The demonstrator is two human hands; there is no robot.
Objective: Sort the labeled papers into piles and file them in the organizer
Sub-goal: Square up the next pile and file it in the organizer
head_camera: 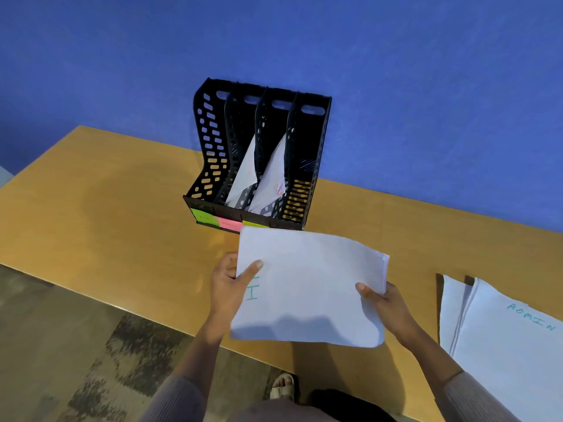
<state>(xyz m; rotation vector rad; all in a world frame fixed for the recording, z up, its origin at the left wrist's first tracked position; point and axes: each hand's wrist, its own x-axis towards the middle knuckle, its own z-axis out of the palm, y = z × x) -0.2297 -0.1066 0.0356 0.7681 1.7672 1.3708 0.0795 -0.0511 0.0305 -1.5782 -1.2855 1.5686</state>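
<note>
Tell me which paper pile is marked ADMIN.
The pile lying on the table at the far right, with ADMIN in teal on top. The other pile is held by the left hand and right hand.

The head view looks steeply down, close over the table (91, 208).
</note>
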